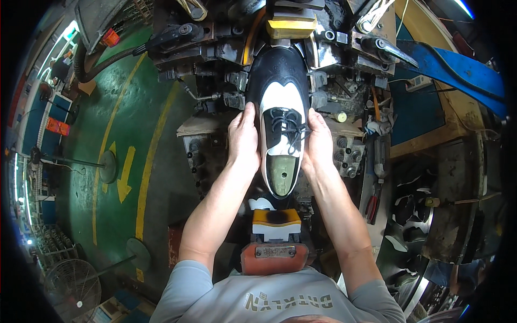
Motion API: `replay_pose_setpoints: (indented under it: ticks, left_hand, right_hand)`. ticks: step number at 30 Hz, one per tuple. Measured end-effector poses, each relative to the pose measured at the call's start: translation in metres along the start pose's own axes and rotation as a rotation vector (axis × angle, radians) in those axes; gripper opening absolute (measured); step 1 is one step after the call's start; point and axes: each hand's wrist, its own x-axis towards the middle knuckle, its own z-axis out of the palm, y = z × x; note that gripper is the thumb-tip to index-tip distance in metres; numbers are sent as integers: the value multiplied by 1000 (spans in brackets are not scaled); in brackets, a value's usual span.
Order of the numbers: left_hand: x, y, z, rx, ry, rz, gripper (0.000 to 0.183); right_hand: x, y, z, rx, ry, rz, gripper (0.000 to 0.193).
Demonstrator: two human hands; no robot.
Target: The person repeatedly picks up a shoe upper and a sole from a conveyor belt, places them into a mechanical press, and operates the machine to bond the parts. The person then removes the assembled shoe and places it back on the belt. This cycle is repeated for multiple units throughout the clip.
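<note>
Broadly, the largest thing is the green floor at left, with yellow lines and two arrows painted on it, one partly covered by the upper of two round stand bases; across the top spreads one dark, greasy machine, and one blue beam slants away at its right; at the bottom is the person's grey shirt, which bears one line of large printed lettering and a small mark, both upside down in this view; one round fan stands at lower left, and several shoes lie in a heap at right, too dim to count.

One black-and-white shoe is in the middle, toe toward the machine and heel toward the person, laces upward; one left hand and one right hand press against its two sides, holding it between them; most fingers are hidden, so how far they curl cannot be told.

Below the heel sits one reddish block, its metal plate marked too faintly to read; one greenish last with a single dark hole fills the heel opening; two yellow-faced pads, an upper pad beyond the toe and a dark-stained lower pad near the heel, line up with the shoe; smaller are one red-handled tool at right and the tied black laces.
</note>
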Motion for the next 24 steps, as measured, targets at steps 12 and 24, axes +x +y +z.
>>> replay_pose_setpoints:
  ticks: [12,24]
  left_hand:
    - [0,-9,-9,-94,-43,16,33]
    - [10,-19,-18,73,-73,50,40]
  right_hand:
    - [16,13,-21,35,-11,-16,14]
    - [15,18,-18,-82,-37,-101,12]
